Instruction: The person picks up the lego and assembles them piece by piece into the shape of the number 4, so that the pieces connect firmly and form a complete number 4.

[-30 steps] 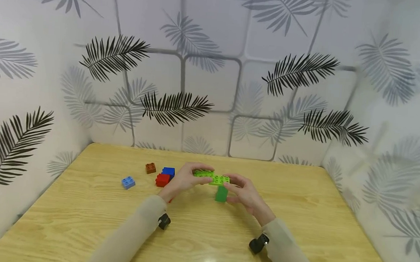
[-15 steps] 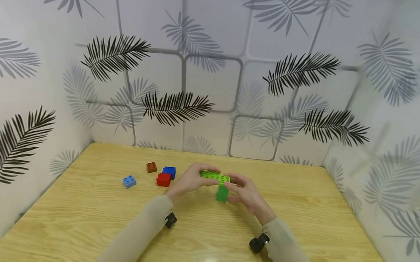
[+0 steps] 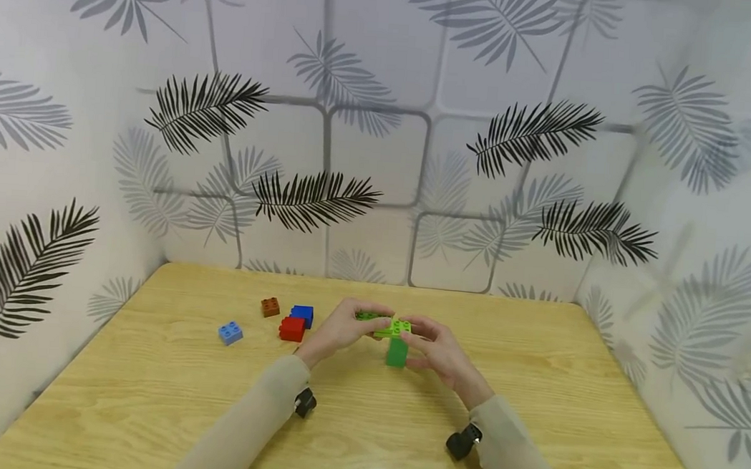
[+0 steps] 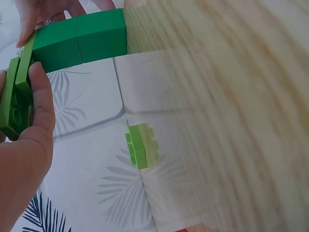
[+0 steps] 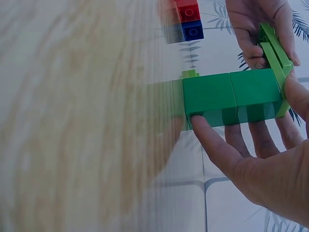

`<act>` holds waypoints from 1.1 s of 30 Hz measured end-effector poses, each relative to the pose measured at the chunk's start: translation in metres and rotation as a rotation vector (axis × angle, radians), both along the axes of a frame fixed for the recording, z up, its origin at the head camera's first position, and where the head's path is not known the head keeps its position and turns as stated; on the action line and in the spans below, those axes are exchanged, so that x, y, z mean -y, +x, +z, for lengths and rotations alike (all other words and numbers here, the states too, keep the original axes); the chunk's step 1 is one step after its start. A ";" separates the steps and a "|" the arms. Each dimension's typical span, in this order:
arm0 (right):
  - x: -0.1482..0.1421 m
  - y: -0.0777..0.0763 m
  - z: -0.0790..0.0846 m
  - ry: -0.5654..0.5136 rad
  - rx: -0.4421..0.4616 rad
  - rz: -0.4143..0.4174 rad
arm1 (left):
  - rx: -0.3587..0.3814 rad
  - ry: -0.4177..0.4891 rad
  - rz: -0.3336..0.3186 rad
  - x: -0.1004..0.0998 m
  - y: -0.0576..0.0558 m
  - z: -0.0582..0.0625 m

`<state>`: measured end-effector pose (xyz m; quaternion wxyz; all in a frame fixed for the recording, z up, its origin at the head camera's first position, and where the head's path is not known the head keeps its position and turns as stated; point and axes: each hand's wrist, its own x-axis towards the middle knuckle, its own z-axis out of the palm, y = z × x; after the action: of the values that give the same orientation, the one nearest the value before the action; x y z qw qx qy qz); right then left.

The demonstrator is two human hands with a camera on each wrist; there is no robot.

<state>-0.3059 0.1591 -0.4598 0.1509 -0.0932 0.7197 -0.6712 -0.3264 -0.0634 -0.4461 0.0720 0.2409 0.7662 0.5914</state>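
Note:
Two dark green bricks (image 3: 397,352) stand stacked upright on the table, a light green studded plate (image 3: 400,326) lying across their top and overhanging to the left. My left hand (image 3: 346,329) pinches a second light green plate (image 4: 9,104) between thumb and fingers; its hollow underside shows in the left wrist view. This second plate sits close over the overhanging end of the first. My right hand (image 3: 441,351) holds the stack from the right. In the right wrist view its thumb and fingers lie along the dark green bricks (image 5: 231,96) and reach up to the plate.
Left of the hands lie a red brick (image 3: 292,329), a dark blue brick (image 3: 302,315), a brown brick (image 3: 270,307) and a light blue brick (image 3: 230,333). A small light green brick (image 4: 137,146) rests on the table beyond my left hand. Patterned walls enclose the wooden table (image 3: 363,434).
My left hand has moved right with its light green plate, over toward the stack, and the plate's studs now show less. My right hand has stayed at the stack.

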 end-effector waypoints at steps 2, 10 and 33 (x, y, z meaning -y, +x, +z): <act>-0.001 0.000 0.000 0.001 -0.005 0.005 | 0.013 0.019 -0.002 -0.001 0.000 0.000; 0.000 -0.001 -0.003 -0.005 -0.012 0.004 | 0.060 0.013 0.022 -0.002 -0.001 0.000; 0.000 -0.002 -0.002 0.005 -0.032 -0.017 | 0.066 -0.040 0.018 0.002 -0.007 0.006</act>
<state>-0.3079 0.1593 -0.4619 0.1338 -0.0975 0.7246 -0.6689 -0.3339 -0.0651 -0.4400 0.0967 0.2131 0.7771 0.5843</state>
